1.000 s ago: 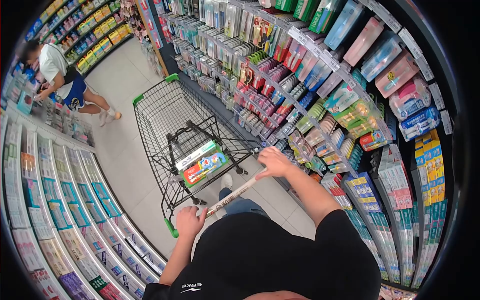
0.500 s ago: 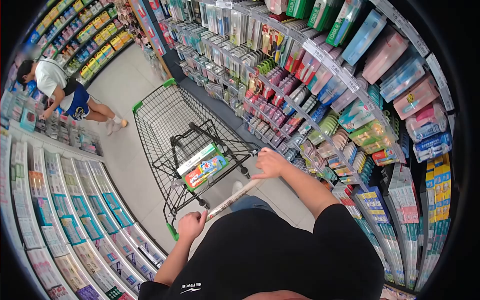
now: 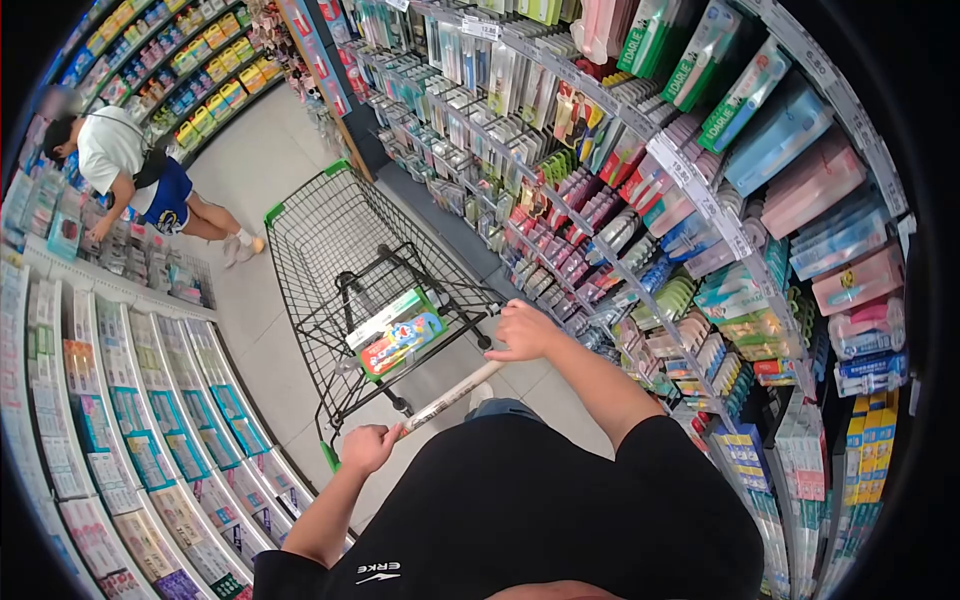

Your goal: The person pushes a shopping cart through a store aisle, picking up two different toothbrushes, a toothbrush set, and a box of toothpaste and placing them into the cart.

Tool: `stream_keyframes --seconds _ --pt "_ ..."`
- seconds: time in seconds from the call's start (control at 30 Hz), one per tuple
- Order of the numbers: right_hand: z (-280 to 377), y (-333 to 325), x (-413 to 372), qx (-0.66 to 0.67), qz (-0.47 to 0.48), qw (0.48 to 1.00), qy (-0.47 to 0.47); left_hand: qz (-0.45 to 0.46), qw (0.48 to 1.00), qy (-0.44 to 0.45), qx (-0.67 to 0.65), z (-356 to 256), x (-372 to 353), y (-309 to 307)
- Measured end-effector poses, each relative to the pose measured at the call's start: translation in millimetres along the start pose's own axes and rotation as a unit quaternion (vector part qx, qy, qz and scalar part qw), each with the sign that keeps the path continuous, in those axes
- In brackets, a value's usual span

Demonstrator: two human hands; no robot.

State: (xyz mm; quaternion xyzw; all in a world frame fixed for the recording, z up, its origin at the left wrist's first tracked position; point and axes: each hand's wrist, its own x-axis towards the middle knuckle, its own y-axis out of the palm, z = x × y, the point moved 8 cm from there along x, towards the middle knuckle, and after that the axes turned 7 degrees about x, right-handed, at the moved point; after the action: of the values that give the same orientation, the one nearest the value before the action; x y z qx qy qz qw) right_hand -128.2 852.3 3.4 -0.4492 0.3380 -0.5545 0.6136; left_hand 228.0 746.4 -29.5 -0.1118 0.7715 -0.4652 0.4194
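Both my hands are on the pale handle bar [image 3: 455, 392] of a shopping cart with a black wire basket [image 3: 335, 235] and green corner pieces. My left hand [image 3: 370, 448] is closed around the bar's left end, thumb along it. At the right end, near the frame's black side joint, my right hand [image 3: 522, 332] is closed on the same bar. A colourful printed panel [image 3: 403, 338] with a cartoon picture sits on the child-seat part, just ahead of the handle. The cart stands in front of my body, pointing up the aisle.
Racks of packaged toothbrushes [image 3: 590, 215] line the right side, close to the cart. Low shelves of boxed goods [image 3: 150, 420] curve along the left. A person [image 3: 130, 170] in a white shirt and blue shorts bends toward the left shelf. Grey floor tiles [image 3: 255, 330] run between.
The right-hand racks have shifted right and down in view. My hands and the handle appear slightly farther left, still gripping. The person at the left remains bent over the shelf.
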Motion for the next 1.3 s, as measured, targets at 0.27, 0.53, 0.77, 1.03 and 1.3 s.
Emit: stream_keyframes --seconds 0.27,0.53,0.77,1.03,1.3 --pt "-18.2 -2.7 40.9 -0.005 0.001 1.000 -0.020 0.020 0.999 0.006 0.046 10.6 26.8 -20.8" --pt "-39.4 5.5 77.5 -0.025 0.022 0.999 -0.017 -0.025 0.999 -0.018 0.041 27.3 49.2 -39.6" --pt "-51.3 7.8 107.9 -0.033 0.075 0.997 0.001 -0.085 0.995 -0.021 0.056 35.2 61.6 -59.6" --pt "-63.8 5.2 142.8 -0.049 0.079 0.996 -0.005 -0.199 0.973 -0.019 0.113 47.3 76.0 -78.7" --pt "-83.6 8.6 185.9 -0.042 0.081 0.996 -0.012 -0.278 0.950 -0.004 0.142 61.6 96.3 -100.6"
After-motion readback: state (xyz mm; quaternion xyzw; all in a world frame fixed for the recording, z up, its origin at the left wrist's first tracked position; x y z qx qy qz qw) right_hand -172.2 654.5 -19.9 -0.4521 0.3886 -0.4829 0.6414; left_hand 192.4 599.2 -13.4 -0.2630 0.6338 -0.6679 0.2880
